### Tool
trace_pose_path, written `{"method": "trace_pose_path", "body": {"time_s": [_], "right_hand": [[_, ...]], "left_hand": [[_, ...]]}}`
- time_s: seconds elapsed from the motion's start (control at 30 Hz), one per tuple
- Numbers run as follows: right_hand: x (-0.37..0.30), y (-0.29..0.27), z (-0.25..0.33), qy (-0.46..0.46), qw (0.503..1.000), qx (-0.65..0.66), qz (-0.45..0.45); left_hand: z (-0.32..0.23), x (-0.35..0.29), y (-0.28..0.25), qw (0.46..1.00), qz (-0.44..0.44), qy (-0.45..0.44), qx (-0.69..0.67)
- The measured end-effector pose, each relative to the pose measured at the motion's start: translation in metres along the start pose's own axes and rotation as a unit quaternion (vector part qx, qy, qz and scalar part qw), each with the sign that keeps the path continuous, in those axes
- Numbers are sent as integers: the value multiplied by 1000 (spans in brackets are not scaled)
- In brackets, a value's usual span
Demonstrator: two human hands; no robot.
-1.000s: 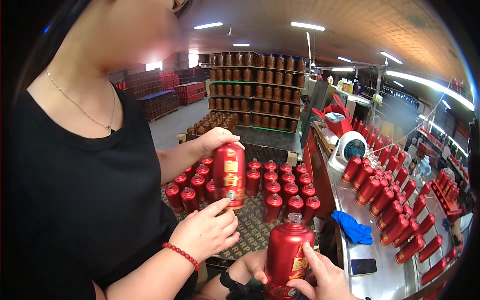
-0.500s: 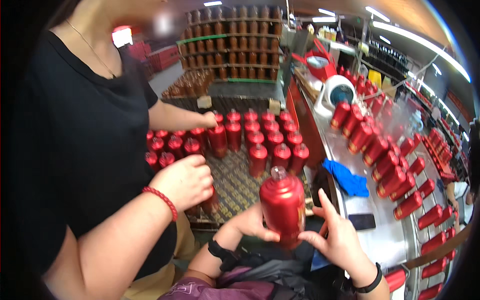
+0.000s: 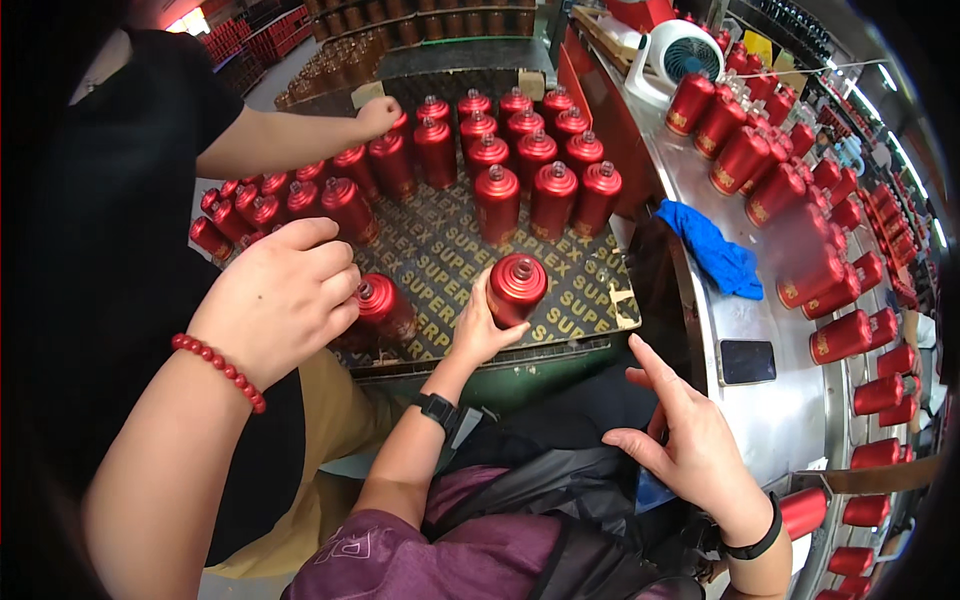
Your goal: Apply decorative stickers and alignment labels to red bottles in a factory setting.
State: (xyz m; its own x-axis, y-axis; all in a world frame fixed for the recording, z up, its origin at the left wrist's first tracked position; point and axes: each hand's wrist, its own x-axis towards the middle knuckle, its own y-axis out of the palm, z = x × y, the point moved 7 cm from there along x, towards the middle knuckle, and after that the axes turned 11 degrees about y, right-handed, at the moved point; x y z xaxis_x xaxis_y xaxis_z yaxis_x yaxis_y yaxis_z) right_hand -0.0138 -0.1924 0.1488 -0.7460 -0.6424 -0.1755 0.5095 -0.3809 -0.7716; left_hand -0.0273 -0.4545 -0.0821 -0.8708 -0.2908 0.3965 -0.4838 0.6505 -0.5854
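My left hand [image 3: 484,328] is wrapped round a shiny red bottle [image 3: 518,284] with a clear glass neck. The bottle is upright over the front part of a dark patterned board [image 3: 440,235]. Whether its base touches the board cannot be made out. My right hand [image 3: 690,450] hovers off to the right, fingers apart, with nothing in it. Several matching red bottles [image 3: 497,205] stand in rows farther back on the board. A co-worker's near hand [image 3: 285,285], with a red bead bracelet, is beside another red bottle [image 3: 384,308] at the board's front left.
The co-worker's far hand [image 3: 378,117] is by the back bottles. Along the right runs a metal counter [image 3: 700,290] with a blue cloth [image 3: 712,248], a phone [image 3: 747,362], a white fan [image 3: 680,62] and many red bottles [image 3: 742,163]. Amber bottles [image 3: 420,25] are stacked behind.
The bottle has moved forward from before my chest to above the board, in my left hand alone. My right hand, earlier touching or close to its base, is now apart from it.
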Motion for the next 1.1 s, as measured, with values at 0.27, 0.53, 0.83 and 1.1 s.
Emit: {"method": "trace_pose_path", "body": {"time_s": [0.27, 0.53, 0.83, 1.1], "right_hand": [[11, 15, -6, 7, 999, 13, 40], [8, 19, -5, 0, 998, 36, 52], [-1, 11, 5, -37, 998, 39, 45], [4, 12, 4, -43, 997, 24, 59]], "left_hand": [[37, 4, 4, 995, -91, -9, -47], [-2, -7, -27, 981, -142, 47, 127], [-36, -24, -140, 863, -284, 103, 405], [-7, -23, -147, 887, -270, 25, 374]]}}
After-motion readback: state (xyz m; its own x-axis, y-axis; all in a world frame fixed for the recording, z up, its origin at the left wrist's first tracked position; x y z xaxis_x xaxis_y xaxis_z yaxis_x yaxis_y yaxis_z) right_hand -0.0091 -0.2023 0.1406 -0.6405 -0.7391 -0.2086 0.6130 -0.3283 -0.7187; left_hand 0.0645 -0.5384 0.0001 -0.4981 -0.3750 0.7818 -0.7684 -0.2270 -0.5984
